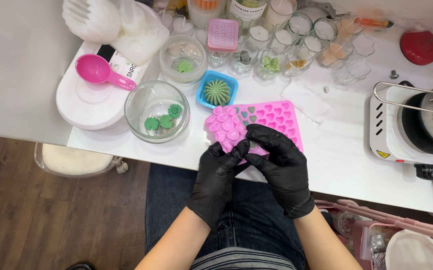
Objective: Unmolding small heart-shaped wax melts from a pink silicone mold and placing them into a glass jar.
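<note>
Both of my hands, gloved in thin black rubber, close on the pink silicone mould (271, 117) at the near edge of the white table (336, 165). My left hand (216, 175) pinches the mould's left end, which is folded up and back so its bumpy underside shows as a cluster of rounded heart-shaped humps. My right hand (281, 167) presses its fingers on the fold from the other side, thumb hidden beneath.

By my judgement I am at the popping-out step: flexing the soft sheet to free small wax pieces. A few green hearts (248, 114) sit in cavities just beyond the fold; most of the other cavities look empty. The next move calls for a gentle push from below on each filled cavity, with the mould held over something that will catch the pieces, since such small shapes could chip or skip off the table.

Left of the mould stands a clear glass bowl (157, 111) with three flat green flower shapes inside, glossy glass against matte wax. Beyond the mould sits a small blue square mould (217, 90) holding a ribbed green succulent shape. Farther left lies a pink plastic scoop (101, 71) on a white oval base. Right of the mould a white hotplate (406, 132) carries a metal pot. Behind everything stands a row of small glass jars (296, 35), some filled with pale wax.
</note>
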